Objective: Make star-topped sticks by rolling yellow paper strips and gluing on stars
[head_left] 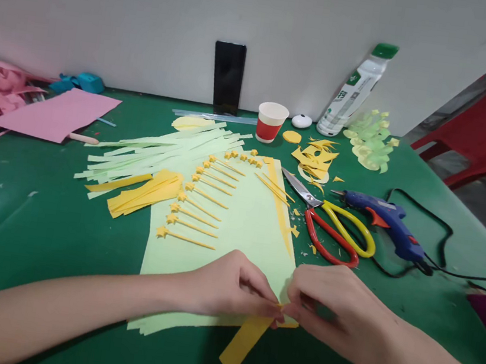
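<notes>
My left hand and my right hand meet over the near edge of a pale green paper sheet. Both pinch a yellow paper strip, whose loose end hangs down toward me. The fold or end between my fingertips is mostly hidden. On the sheet lies a row of thin yellow sticks tipped with small stars. Several loose yellow stars sit at its far edge. Left of the sheet are a bundle of yellow strips and a spread of pale green strips.
Scissors and a blue glue gun with its cord lie to the right. Behind stand a paper cup, a leaning phone and a bottle. Yellow scraps lie by the scissors. Pink paper is at far left.
</notes>
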`<state>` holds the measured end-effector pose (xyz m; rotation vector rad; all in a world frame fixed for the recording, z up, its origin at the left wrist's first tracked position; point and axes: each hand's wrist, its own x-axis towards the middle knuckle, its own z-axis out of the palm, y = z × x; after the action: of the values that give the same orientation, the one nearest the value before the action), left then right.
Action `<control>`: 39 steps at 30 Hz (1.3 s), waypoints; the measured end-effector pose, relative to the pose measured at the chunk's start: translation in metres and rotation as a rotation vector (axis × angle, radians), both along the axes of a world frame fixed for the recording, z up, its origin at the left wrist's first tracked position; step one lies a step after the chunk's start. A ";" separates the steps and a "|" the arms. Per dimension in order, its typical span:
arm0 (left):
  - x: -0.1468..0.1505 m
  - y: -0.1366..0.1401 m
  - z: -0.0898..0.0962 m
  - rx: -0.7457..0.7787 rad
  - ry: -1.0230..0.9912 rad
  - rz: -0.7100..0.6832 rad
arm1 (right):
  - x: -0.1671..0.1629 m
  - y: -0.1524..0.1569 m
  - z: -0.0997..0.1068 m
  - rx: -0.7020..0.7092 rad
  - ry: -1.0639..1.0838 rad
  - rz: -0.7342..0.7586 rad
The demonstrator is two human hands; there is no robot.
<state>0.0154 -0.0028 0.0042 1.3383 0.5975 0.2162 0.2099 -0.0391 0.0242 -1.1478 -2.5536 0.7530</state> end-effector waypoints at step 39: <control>0.005 0.006 0.019 -0.356 0.058 0.237 | -0.007 0.017 0.002 -0.235 0.329 -0.066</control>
<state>0.0206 0.0035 0.0234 0.9325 0.8037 0.2510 0.2028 -0.0221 0.0264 -1.0635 -2.1905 1.1440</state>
